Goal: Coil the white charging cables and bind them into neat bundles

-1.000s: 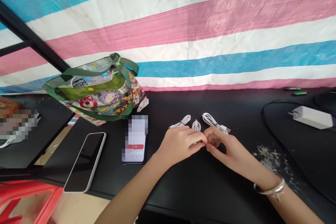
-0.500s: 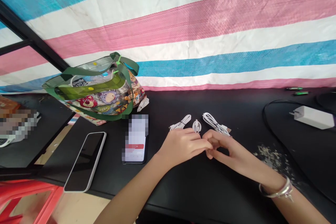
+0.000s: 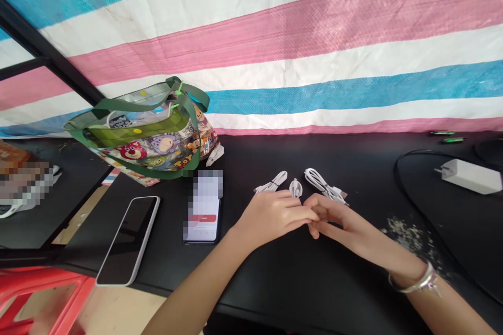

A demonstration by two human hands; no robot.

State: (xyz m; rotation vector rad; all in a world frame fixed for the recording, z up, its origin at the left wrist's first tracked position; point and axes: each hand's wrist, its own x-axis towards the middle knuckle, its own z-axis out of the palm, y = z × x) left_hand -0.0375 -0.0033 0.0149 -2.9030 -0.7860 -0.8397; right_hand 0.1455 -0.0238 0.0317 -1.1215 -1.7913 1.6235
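Observation:
My left hand point(image 3: 277, 215) lies palm down over the black table, its curved fingers meeting the fingertips of my right hand point(image 3: 328, 217). Both hands are closed loosely against each other, thumbs near the same spot, and no object shows in them; the inner fingers are partly hidden. Just beyond the knuckles lie three bundled white cables: a left one point(image 3: 275, 182), a small coiled middle one point(image 3: 295, 188) partly covered by my fingers, and a longer right one point(image 3: 323, 184) with a metal plug end. A bracelet point(image 3: 418, 280) circles my right wrist.
A lit phone point(image 3: 206, 204) and a dark white-edged phone point(image 3: 129, 241) lie left. Behind them stands a green-strapped cartoon bag point(image 3: 157, 136). At right are a white power adapter point(image 3: 471, 176), a black cord point(image 3: 396, 178), pale crumbs point(image 3: 406, 233) and green batteries point(image 3: 451, 141).

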